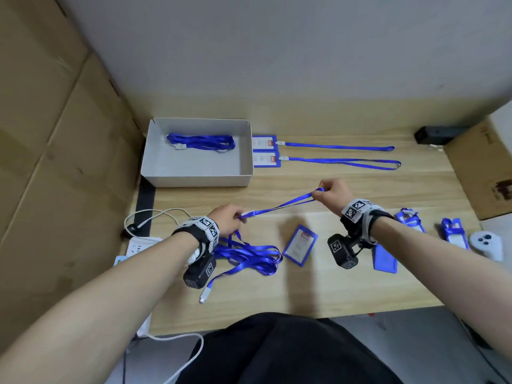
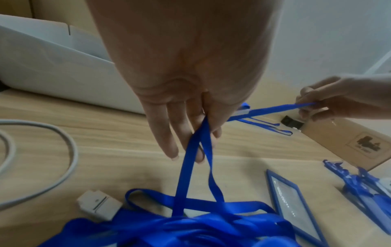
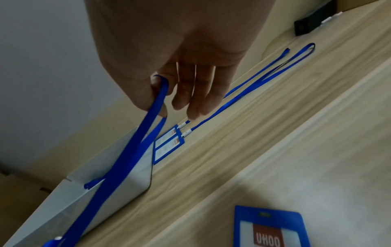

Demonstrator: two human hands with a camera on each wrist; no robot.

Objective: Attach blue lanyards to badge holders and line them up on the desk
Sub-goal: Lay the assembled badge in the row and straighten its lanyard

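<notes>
A blue lanyard [image 1: 279, 207] is stretched taut above the desk between both hands. My left hand [image 1: 240, 217] pinches its white clip end [image 2: 243, 112], and a strap [image 2: 190, 167] hangs from the fingers down into a tangle of blue lanyards [image 1: 249, 254]. My right hand [image 1: 318, 194] pinches the loop end [image 3: 158, 86] between thumb and forefinger. A loose blue badge holder [image 1: 299, 244] lies on the desk below the stretched lanyard. Two badge holders with lanyards attached [image 1: 264, 142] [image 1: 266, 159] lie side by side at the back, straps running right.
A white box [image 1: 243, 178] at the back left holds coiled lanyards [image 1: 201, 141]. More badge holders [image 1: 410, 218] [image 1: 453, 231] [image 1: 385, 257] and a white controller [image 1: 487, 243] lie right. A power strip [image 1: 138, 245] with cable sits left, a black device [image 1: 435, 134] back right.
</notes>
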